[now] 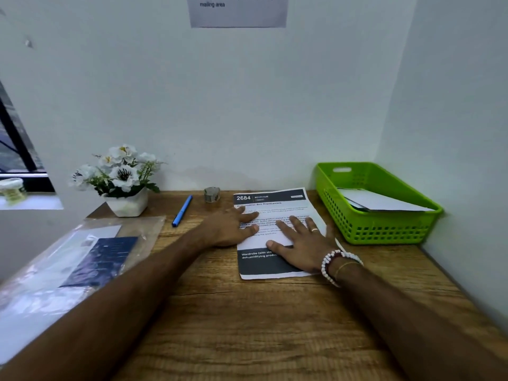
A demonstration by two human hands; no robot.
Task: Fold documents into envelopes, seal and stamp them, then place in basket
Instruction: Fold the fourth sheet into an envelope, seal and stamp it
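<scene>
You have room to move over the wide wood of the table [247,325] close to you. On your right the green basket [384,232] fills the wall corner, and on your left a plastic bag [68,270] covers the edge. At the back sit a flower pot [127,205], a blue pen [182,211] and a small grey thing [212,194].

A white pot [127,204] of white flowers [118,171] stands at the back left of the wooden surface [247,312], against the wall. A blue pen [182,207] lies slanted just right of it. A printed notice [237,11] hangs on the wall above. At far left is a dark-framed window [16,149], with a small pale object [12,189] on its sill.
</scene>
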